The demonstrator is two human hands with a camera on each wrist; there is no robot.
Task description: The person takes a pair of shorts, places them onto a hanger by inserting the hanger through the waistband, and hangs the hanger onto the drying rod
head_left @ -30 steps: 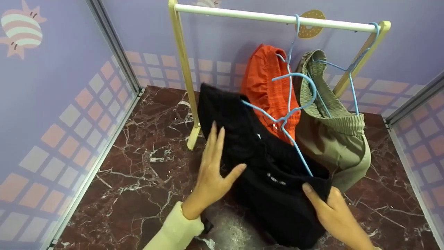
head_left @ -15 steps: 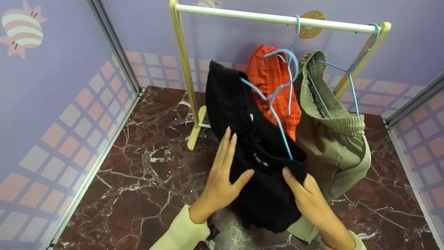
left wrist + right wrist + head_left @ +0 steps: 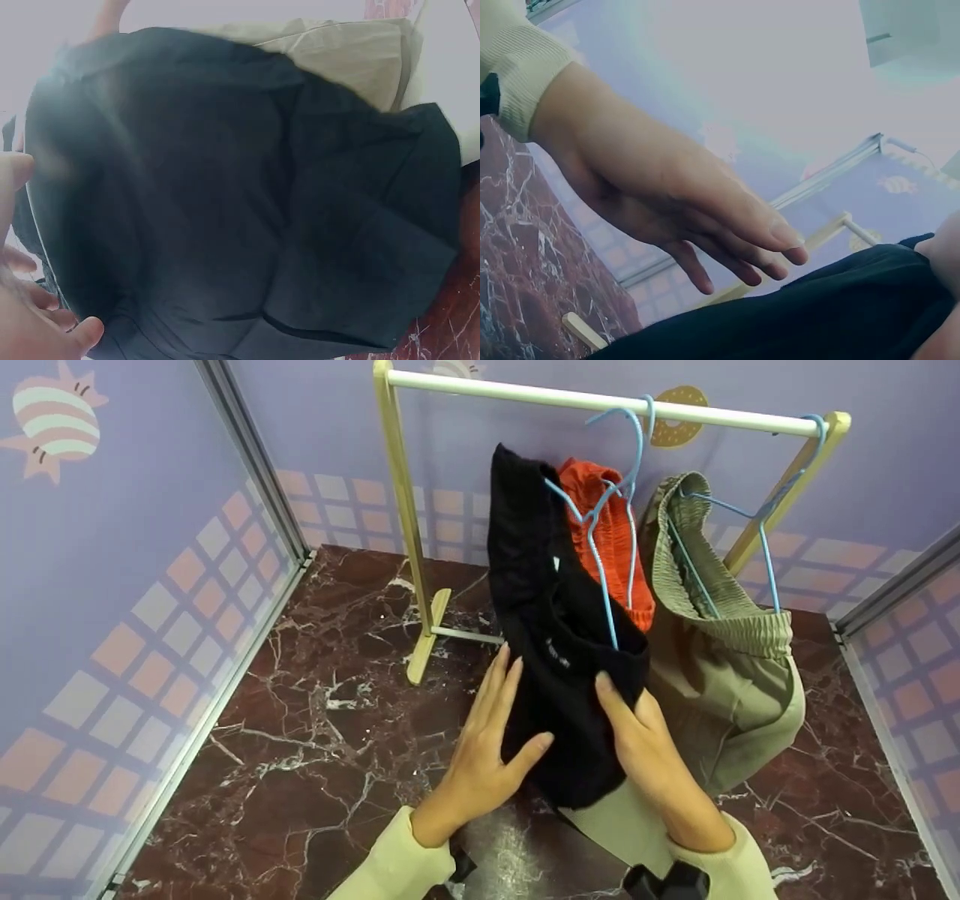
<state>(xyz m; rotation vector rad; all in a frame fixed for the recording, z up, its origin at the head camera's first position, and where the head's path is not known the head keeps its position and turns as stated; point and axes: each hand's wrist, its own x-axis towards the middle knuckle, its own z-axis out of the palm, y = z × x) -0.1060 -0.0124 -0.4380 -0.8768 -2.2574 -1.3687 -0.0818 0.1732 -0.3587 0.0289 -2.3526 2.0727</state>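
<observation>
Black shorts [image 3: 555, 735] hang on a blue hanger [image 3: 600, 547], whose hook stands right by the white rail in the head view. My right hand [image 3: 652, 750] pinches the near right end of their waistband, thumb on the outside. My left hand [image 3: 487, 742], fingers straight and thumb spread, lies along the left side of the shorts. In the left wrist view the black cloth [image 3: 202, 180] fills most of the picture. The right wrist view shows my left hand [image 3: 675, 180] with its fingers extended by the cloth.
A clothes rack with a white rail [image 3: 517, 391] and wooden posts stands against the purple wall. Orange shorts [image 3: 615, 547] and khaki pants [image 3: 735, 690] hang from it on blue hangers. The floor [image 3: 322, 757] is dark red marble.
My right hand has lifted the black shorts and their hanger up and away toward the rail, overlapping the orange shorts more. My left hand has followed a little to the right, fingers straight.
</observation>
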